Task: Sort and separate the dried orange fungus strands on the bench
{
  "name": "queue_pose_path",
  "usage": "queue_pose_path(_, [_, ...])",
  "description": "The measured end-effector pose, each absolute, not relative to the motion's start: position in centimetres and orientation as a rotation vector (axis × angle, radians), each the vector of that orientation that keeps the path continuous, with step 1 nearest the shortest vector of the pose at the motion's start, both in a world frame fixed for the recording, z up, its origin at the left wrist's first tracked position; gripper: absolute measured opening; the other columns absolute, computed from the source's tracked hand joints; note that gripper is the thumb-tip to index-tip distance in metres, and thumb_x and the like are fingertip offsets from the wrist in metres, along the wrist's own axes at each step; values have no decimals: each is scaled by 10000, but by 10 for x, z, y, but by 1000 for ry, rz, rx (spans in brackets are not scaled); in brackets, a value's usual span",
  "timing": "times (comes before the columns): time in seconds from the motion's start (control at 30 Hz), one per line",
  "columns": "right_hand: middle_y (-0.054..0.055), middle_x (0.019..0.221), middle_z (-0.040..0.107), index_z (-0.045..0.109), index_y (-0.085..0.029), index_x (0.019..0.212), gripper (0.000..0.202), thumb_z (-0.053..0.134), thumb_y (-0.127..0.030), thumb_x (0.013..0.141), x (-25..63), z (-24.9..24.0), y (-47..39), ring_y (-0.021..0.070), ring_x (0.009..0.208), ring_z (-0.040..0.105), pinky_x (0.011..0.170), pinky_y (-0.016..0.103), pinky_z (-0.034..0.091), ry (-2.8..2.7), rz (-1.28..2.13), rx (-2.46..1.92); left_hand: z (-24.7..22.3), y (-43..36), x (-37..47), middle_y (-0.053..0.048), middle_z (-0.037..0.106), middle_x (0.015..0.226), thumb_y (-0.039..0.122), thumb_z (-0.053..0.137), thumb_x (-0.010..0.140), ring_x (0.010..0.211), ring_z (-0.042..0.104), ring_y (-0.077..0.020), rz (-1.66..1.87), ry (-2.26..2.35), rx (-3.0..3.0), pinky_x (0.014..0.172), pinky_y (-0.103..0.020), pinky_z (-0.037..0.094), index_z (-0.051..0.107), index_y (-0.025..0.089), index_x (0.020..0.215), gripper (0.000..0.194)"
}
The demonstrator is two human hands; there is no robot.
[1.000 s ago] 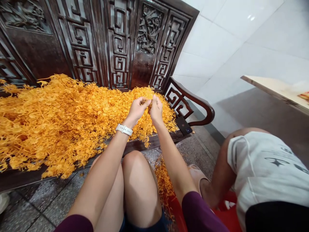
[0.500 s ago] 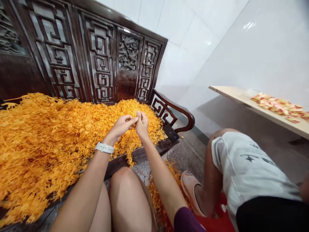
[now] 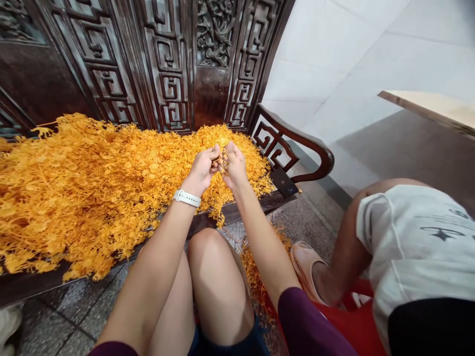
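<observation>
A large heap of orange stringy pieces (image 3: 111,183), thin strands like plastic trimmings, covers the seat of a dark carved wooden bench (image 3: 211,99). Over the heap's right part, my left hand (image 3: 205,167) pinches a thin orange strand, a white watch band around its wrist. Close beside it, my right hand (image 3: 234,163) also has its fingertips closed on orange strands (image 3: 224,157). The two hands nearly meet, and the strands run between them. A small bunch (image 3: 218,212) hangs over the seat's front edge below.
A dark phone (image 3: 284,183) lies at the seat's right end, by the curved armrest (image 3: 315,148). More orange strands (image 3: 260,277) are on the floor. At right sits a person in white shorts (image 3: 415,237) and a pink slipper (image 3: 306,267). A wooden board (image 3: 438,106) juts out beyond.
The view has shifted down and left, so the bench appears further right and higher. My fingertips, touching before, are now slightly apart with orange strands between them.
</observation>
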State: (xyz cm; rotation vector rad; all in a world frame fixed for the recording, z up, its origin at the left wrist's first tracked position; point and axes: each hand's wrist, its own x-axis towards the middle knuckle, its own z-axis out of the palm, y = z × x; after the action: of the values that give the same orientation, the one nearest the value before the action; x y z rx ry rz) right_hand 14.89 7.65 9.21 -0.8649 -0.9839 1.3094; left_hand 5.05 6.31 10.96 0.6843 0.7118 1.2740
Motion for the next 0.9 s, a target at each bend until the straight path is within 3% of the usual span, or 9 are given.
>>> queue_pose_path(0.2, [-119, 558, 194, 394, -240, 794, 491, 648, -621, 972, 158, 97, 74, 61, 443, 64, 362, 176, 139, -871, 1481, -630, 119, 58, 46, 17, 439, 618, 160, 496, 1057, 463, 363, -31, 1198, 537, 488, 436, -120, 335, 507, 153, 660, 397])
queue_pose_path(0.3, [-108, 563, 193, 375, -242, 778, 486, 586, -610, 1014, 160, 103, 70, 75, 449, 79, 364, 170, 181, -879, 1476, -635, 120, 57, 44, 13, 422, 603, 189, 386, 1101, 448, 351, -33, 1168, 479, 445, 416, -116, 321, 508, 149, 653, 467])
queue_pose_path(0.4, [-105, 571, 192, 366, -251, 780, 477, 546, -613, 1034, 160, 107, 66, 87, 455, 97, 372, 177, 206, -885, 1451, -699, 119, 57, 43, 27, 371, 578, 217, 393, 1103, 419, 307, -32, 1136, 476, 433, 376, -126, 266, 498, 151, 639, 480])
queue_pose_path(0.67, [-125, 548, 175, 366, -241, 773, 398, 520, -425, 1090, 170, 101, 64, 87, 472, -10, 355, 177, 86, -791, 1694, -517, 123, 50, 41, 28, 343, 566, 170, 382, 1081, 403, 233, -28, 1053, 458, 447, 359, -128, 210, 476, 152, 629, 462])
queue_pose_path(0.83, [-135, 566, 169, 380, -246, 804, 362, 626, -372, 1039, 164, 88, 47, 80, 477, -46, 350, 160, 41, -774, 1752, -358, 125, 58, 26, 54, 203, 558, 236, 429, 1102, 437, 164, -80, 1310, 477, 456, 401, -194, 253, 380, 199, 645, 461])
queue_pose_path(0.9, [-126, 585, 167, 397, -249, 813, 356, 642, -400, 1023, 159, 89, 37, 86, 488, -28, 357, 175, 57, -846, 1747, -368, 124, 64, 18, 57, 211, 560, 311, 487, 1099, 446, 168, -88, 1417, 522, 468, 424, -219, 268, 412, 206, 673, 445])
